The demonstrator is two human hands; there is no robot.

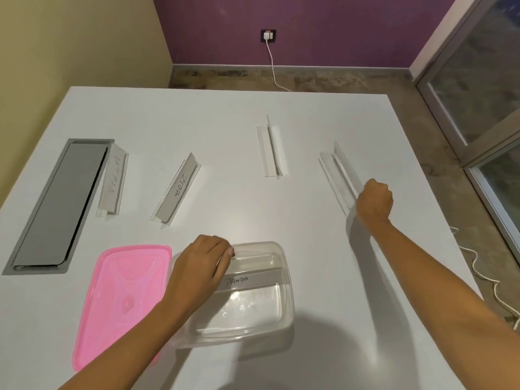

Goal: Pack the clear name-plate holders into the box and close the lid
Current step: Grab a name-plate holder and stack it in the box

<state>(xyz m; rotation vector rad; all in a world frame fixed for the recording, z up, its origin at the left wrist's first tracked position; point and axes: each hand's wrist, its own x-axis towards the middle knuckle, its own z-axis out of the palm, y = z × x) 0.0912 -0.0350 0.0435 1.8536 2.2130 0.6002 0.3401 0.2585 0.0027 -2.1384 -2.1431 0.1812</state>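
A clear plastic box (287,299) sits near the table's front. Inside it lies a name-plate holder marked PANDA (253,280), and my left hand (197,268) grips its left end over the box's rim. The pink lid (112,302) lies flat to the left of the box. My right hand (374,201) is closed around the near end of a clear holder (337,173) at the right. Three more holders stand on the table: one marked BATMAN (112,184), one marked ZEBRA (177,190), and an unlabelled-looking one (270,150) further back.
A grey cable hatch (56,204) is set into the white table (225,114) at the left. White cables trail on the floor past the table's right edge (478,271). A glass door (484,94) stands at the right.
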